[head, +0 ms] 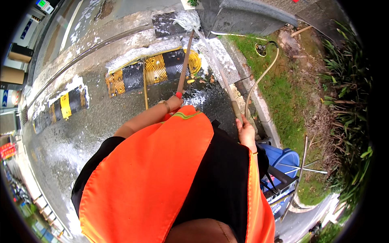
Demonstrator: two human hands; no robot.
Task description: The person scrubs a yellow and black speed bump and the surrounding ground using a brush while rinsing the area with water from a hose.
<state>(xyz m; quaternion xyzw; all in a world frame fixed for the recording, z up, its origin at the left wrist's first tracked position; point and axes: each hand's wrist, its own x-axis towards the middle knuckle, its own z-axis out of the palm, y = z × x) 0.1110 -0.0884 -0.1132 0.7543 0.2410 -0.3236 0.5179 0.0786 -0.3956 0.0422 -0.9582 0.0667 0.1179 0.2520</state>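
Observation:
My left hand (174,103) is closed around the red end of a reddish-brown pole (186,65). My right hand (246,132) grips the brown end section of a pale grey pole (217,62). Both poles reach forward and meet at a white string mop head (187,21), wet and on the ground by a dark wall. Which pole carries the mop head, I cannot tell. A wide flat mop with a white fringe (146,53) rests along a black and yellow rubber speed bump (156,69); its yellow handle (146,88) runs back towards my left forearm.
Foamy water covers parts of the wet pavement (106,133). A second speed bump section (65,104) is at left. A hose (263,76) curves over the kerb and grass at right. Beside me stands a blue bin (282,159) on a cart. Shrubs (346,106) line the far right.

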